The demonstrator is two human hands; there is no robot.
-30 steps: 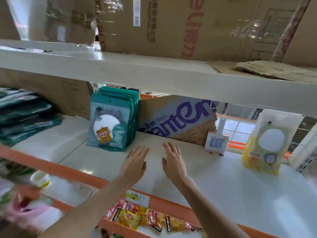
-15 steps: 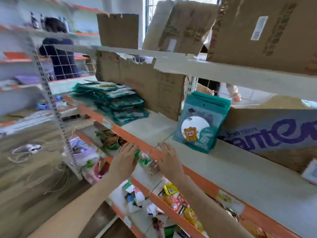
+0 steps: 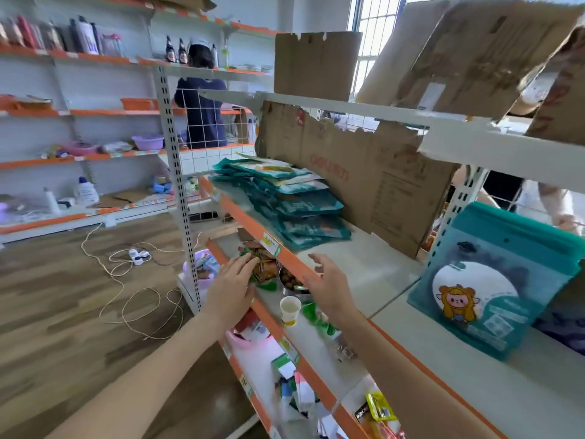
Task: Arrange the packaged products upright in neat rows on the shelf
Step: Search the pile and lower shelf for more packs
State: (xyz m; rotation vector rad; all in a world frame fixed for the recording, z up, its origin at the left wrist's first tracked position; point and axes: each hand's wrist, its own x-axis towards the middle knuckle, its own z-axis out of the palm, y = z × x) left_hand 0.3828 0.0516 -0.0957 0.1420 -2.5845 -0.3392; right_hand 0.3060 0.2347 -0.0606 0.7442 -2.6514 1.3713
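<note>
at centre frame, our left hand and right hand hover with fingers spread, holding nothing, near the shelf edge. we see a messy pile of teal packets lying flat above them, and upright packets standing at right.

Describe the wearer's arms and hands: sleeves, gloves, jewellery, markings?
Both forearms are bare to the frame edge, no sleeves showing. The left hand and right hand wear no gloves. No watch, rings, wristbands or markings show on either. Upper arms are out of view.
</note>
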